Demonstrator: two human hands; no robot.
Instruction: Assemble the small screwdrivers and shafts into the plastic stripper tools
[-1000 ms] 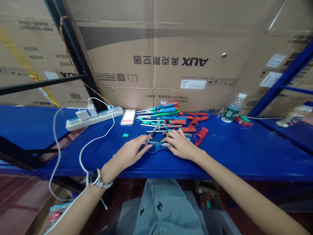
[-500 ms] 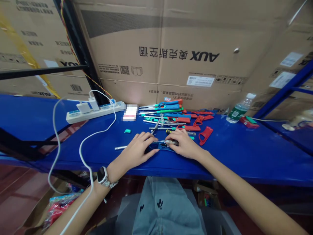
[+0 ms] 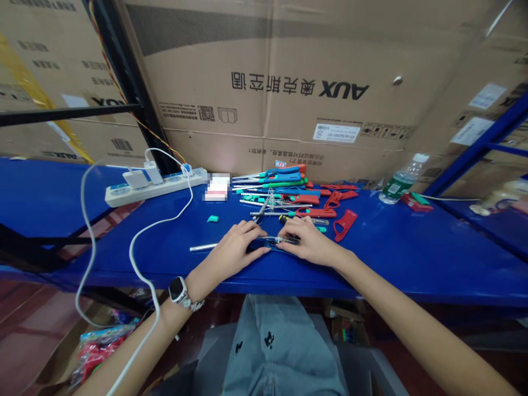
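On the blue table, my left hand (image 3: 239, 245) grips a blue lighter casing, with a metal tube (image 3: 202, 248) sticking out to its left. My right hand (image 3: 307, 242) pinches a small translucent part (image 3: 292, 240) at the right end of that casing. Fingers of both hands partly cover the casing's inside. Just behind them lies a pile of long lighters (image 3: 284, 177) in blue, green and red. An empty red casing (image 3: 345, 225) rests to the right of the pile, and a small green piece (image 3: 213, 219) is behind my left hand.
A white power strip (image 3: 165, 186) with plugs stands at the back left, its white cable (image 3: 136, 264) crossing over my left forearm. At the back right are a water bottle (image 3: 398, 187) and a red box (image 3: 416, 202). Large cartons (image 3: 256, 49) rise behind the table.
The translucent part in my right hand has turned or shifted slightly against the casing. Both hands stay in nearly the same place, and the whole view has shifted slightly.
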